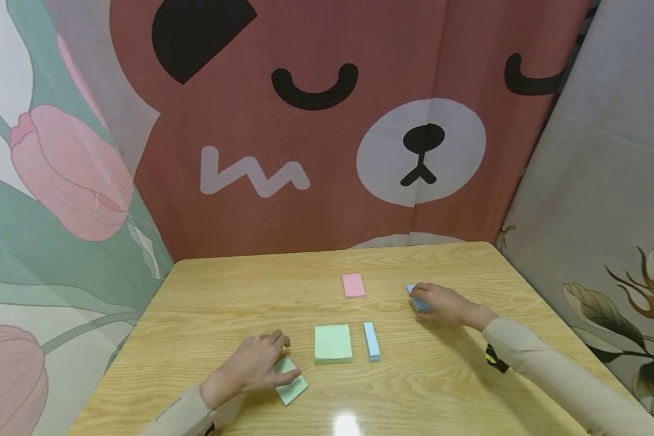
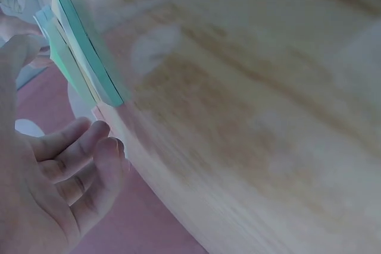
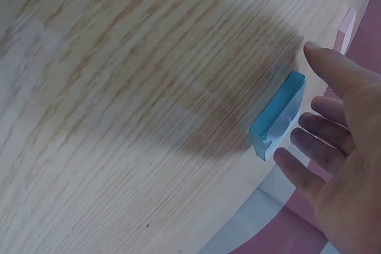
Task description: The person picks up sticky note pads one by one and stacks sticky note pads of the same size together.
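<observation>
In the head view my left hand (image 1: 251, 365) hovers at a small green sticky note pad (image 1: 293, 392), its fingers bent loosely and partly covering the pad. From the left wrist view, that pad (image 2: 89, 46) lies beyond the fingertips, with a gap between. At the right, my right hand (image 1: 445, 304) is over a blue sticky note pad (image 1: 422, 307). The right wrist view shows the relaxed fingers and thumb spread around this blue pad (image 3: 281, 111), not pinching it. Whether any fingertip touches it I cannot tell.
Between the hands lie a larger square green sticky note pad (image 1: 332, 343) and a narrow light blue pad (image 1: 371, 341). Farther back is a pink pad (image 1: 353, 285). The wooden table (image 1: 240, 290) ends at a hanging bear-print cloth (image 1: 327, 212).
</observation>
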A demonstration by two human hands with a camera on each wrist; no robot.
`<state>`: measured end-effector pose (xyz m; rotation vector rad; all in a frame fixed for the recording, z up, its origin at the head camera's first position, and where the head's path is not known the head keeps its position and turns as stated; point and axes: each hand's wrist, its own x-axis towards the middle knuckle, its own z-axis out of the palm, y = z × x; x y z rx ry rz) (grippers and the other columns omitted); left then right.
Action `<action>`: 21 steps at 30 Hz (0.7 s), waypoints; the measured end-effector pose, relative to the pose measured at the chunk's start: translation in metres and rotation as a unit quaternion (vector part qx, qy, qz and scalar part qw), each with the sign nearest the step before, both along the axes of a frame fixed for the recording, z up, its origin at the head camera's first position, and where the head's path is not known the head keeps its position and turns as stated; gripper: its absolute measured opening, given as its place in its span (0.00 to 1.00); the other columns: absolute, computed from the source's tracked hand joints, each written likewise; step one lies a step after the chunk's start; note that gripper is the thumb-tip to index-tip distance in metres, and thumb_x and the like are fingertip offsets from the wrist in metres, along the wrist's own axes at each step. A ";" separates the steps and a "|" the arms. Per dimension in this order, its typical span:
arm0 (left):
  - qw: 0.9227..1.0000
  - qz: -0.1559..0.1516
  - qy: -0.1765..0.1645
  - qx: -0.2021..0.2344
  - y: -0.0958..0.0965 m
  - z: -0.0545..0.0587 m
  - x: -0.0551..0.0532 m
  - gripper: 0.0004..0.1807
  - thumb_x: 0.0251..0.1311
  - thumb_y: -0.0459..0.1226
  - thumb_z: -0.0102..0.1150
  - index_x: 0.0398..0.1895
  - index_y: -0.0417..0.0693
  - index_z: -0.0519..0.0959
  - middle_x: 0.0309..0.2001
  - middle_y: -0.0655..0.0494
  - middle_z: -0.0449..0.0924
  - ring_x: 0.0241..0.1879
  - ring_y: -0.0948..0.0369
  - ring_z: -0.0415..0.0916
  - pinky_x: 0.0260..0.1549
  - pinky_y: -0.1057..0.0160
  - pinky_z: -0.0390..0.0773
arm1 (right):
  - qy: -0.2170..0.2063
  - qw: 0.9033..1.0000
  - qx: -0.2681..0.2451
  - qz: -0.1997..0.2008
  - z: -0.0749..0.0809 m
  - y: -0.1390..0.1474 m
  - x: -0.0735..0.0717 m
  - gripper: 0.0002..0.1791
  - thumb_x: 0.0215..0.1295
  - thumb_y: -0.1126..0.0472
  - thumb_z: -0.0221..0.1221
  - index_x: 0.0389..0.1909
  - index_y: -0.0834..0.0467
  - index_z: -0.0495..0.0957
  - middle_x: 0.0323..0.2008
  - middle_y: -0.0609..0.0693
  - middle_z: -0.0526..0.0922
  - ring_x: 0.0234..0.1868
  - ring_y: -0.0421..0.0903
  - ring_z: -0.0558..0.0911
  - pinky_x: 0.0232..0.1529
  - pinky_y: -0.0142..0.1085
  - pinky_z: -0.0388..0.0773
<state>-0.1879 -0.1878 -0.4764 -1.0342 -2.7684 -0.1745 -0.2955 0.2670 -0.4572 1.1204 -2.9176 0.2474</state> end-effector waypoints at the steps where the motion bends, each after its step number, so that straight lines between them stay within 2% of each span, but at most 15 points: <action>1: 1.000 0.002 0.002 -0.001 0.000 0.000 0.001 0.34 0.61 0.64 0.54 0.45 0.42 0.81 0.37 0.56 0.79 0.28 0.67 0.73 0.17 0.73 0.64 | 0.000 1.000 -0.001 -0.001 0.000 0.000 0.000 0.28 0.63 0.54 0.68 0.58 0.67 0.74 0.55 0.61 0.76 0.54 0.59 0.78 0.49 0.51 0.78; 5: 1.000 0.012 0.002 -0.012 0.000 0.000 0.005 0.35 0.60 0.66 0.53 0.46 0.43 0.81 0.37 0.56 0.79 0.26 0.68 0.69 0.16 0.72 0.62 | 0.004 1.000 -0.005 -0.002 -0.004 0.002 -0.003 0.29 0.62 0.54 0.68 0.58 0.67 0.75 0.55 0.61 0.76 0.54 0.59 0.78 0.48 0.51 0.78; 12: 1.000 0.003 0.016 -0.023 0.001 0.000 0.010 0.37 0.60 0.67 0.52 0.45 0.42 0.81 0.35 0.57 0.77 0.23 0.70 0.63 0.14 0.72 0.59 | -0.002 1.000 -0.014 -0.007 -0.006 0.003 -0.006 0.29 0.62 0.55 0.68 0.59 0.68 0.74 0.56 0.62 0.75 0.51 0.57 0.79 0.44 0.48 0.79; 21: 0.998 0.002 0.036 -0.056 0.001 0.000 0.014 0.40 0.58 0.70 0.50 0.42 0.40 0.80 0.31 0.57 0.76 0.21 0.69 0.64 0.14 0.73 0.60 | 0.002 1.000 -0.014 -0.019 -0.008 0.009 -0.011 0.30 0.63 0.53 0.68 0.59 0.67 0.74 0.57 0.62 0.74 0.51 0.57 0.78 0.43 0.47 0.79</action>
